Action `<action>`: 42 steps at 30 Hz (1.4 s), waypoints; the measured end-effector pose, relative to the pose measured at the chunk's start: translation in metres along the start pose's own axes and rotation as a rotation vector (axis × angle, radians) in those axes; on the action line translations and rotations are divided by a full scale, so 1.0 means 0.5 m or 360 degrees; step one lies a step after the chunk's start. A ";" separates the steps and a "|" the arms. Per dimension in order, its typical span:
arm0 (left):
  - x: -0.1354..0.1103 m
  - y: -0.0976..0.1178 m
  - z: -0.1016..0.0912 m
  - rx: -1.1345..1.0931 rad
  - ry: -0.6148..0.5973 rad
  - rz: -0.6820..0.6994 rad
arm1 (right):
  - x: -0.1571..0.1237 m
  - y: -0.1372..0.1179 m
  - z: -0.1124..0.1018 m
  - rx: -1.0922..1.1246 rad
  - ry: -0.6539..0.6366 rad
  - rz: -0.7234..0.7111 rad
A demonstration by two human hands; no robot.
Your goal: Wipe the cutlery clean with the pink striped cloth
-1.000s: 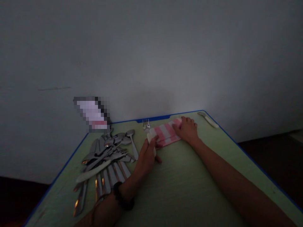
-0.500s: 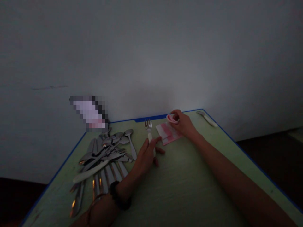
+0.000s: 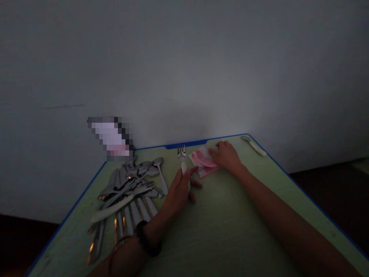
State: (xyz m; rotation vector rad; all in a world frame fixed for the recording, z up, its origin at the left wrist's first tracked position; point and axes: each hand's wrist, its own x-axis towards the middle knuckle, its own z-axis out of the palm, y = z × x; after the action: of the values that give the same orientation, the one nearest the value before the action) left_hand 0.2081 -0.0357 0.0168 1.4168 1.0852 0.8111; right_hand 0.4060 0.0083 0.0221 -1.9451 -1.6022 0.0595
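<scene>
A pink and white striped cloth (image 3: 201, 160) lies folded small near the far edge of the green table (image 3: 230, 227). My right hand (image 3: 227, 156) rests on its right part, fingers pressed onto the fold. Left of the cloth lies a fork (image 3: 182, 158) with a white handle, prongs pointing away. My left hand (image 3: 180, 190) lies over the handle with fingers loosely curled on it. The scene is dim.
A heap of metal spoons, forks and knives (image 3: 129, 192) covers the table's left part. One white-handled utensil (image 3: 253, 145) lies at the far right corner. A blurred-out object (image 3: 111, 137) stands at the far left edge. A grey wall rises behind the blue-rimmed table.
The cloth went from spread long beside the fork to a small folded bundle, my right hand folding it leftward. My left hand slid slightly down the fork's handle.
</scene>
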 end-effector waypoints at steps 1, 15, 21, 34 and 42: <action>0.001 0.000 0.000 0.0013 0.0007 0.0011 | -0.003 0.002 0.005 -0.0068 -0.0120 -0.0014; -0.010 0.003 0.004 0.0212 -0.0122 0.0152 | -0.016 -0.037 0.043 0.2298 -0.0671 0.0407; -0.016 0.018 0.000 0.0294 -0.0168 0.0182 | -0.023 -0.038 0.025 0.2545 -0.0694 0.0591; -0.017 0.018 -0.002 0.0291 -0.0225 0.0119 | -0.031 -0.036 0.038 0.2424 -0.0943 0.0146; -0.012 0.010 0.003 0.0512 -0.0203 0.0164 | -0.030 -0.042 0.044 0.1946 -0.0695 -0.0154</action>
State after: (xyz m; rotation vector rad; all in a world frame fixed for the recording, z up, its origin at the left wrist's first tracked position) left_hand 0.2081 -0.0416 0.0222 1.7821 1.0845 0.6268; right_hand 0.3749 0.0054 0.0091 -0.9005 -1.3406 1.1837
